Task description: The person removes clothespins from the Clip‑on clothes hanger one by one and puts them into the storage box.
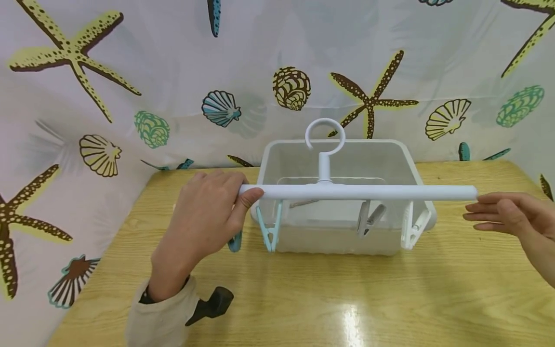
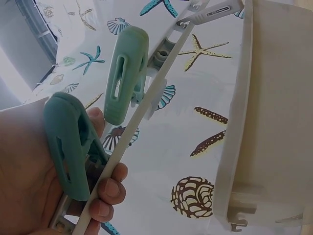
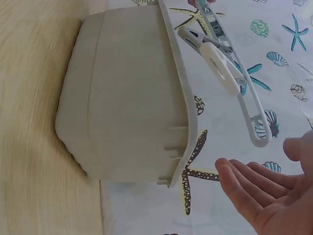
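Observation:
A white clip hanger (image 1: 364, 192) with a round hook on top is held level above the table. My left hand (image 1: 212, 207) grips its left end, fingers wrapped round the bar beside a teal clip (image 2: 68, 147). A second teal clip (image 1: 270, 229) hangs just right of that hand. Toward the bar's right part hang a grey clip (image 1: 368, 219) and a white clip (image 1: 414, 226). My right hand (image 1: 516, 217) is off the bar's right end, its fingers extended and nothing in them; the right wrist view shows a gap between them.
Behind and below the hanger, a pale plastic bin (image 1: 338, 241) stands on the wooden table (image 1: 303, 299), with a thin item inside that I cannot make out. A cloth (image 1: 256, 48) printed with starfish and shells hangs behind and at the sides.

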The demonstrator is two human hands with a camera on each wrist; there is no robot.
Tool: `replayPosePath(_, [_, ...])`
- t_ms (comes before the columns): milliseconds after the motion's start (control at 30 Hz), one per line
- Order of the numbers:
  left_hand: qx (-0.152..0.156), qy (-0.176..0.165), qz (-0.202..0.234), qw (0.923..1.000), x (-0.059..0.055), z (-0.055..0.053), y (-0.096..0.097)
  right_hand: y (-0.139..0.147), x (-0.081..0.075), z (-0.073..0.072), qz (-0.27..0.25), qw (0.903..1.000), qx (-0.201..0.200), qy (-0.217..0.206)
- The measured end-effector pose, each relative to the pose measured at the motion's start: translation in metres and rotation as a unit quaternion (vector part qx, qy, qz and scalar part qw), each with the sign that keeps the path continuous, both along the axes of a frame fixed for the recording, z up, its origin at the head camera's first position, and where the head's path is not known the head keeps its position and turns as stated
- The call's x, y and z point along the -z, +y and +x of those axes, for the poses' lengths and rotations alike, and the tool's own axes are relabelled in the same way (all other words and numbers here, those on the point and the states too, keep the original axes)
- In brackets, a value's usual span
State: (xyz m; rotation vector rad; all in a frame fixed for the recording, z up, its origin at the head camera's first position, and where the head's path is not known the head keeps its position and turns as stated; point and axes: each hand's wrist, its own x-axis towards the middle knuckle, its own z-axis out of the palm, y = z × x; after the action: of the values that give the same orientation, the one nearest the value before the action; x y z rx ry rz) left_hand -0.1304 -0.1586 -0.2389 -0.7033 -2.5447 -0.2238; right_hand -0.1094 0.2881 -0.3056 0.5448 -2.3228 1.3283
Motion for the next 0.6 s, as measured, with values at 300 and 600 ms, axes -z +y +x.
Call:
replayPosePath(300, [-0.01, 0.001, 0.005, 0.9999, -0.001, -0.001, 0.001, 0.004, 0.011, 0.005, -0.042, 0.9807, -0.119, -0.149])
replayPosePath(600, [-0.006, 0.011, 0.006, 0.9999, -0.002, -0.003, 0.003, -0.014, 0.016, 0.009, -0.112, 0.9516, -0.204, -0.201])
